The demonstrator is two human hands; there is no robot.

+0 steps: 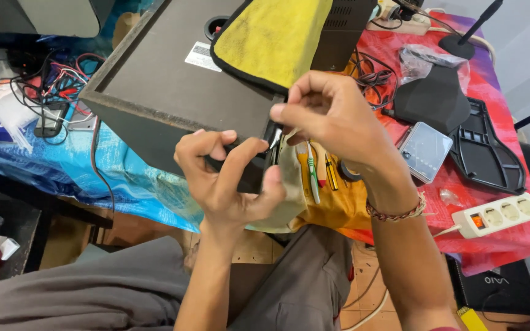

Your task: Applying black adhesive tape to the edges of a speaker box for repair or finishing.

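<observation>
At the near corner of the dark speaker cabinet [173, 92], both hands meet. Left hand [228, 181] curls palm-up, thumb and fingers hooked against the cabinet edge. Right hand [332, 116] arches just above it, wrist bent, its grip pinching a small metal part [275, 138]. Beige cloth [289, 190] hangs just below.

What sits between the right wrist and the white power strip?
In the head view, only bare red tablecloth between the right hand wrist and power strip, plus one small clear scrap.
</observation>
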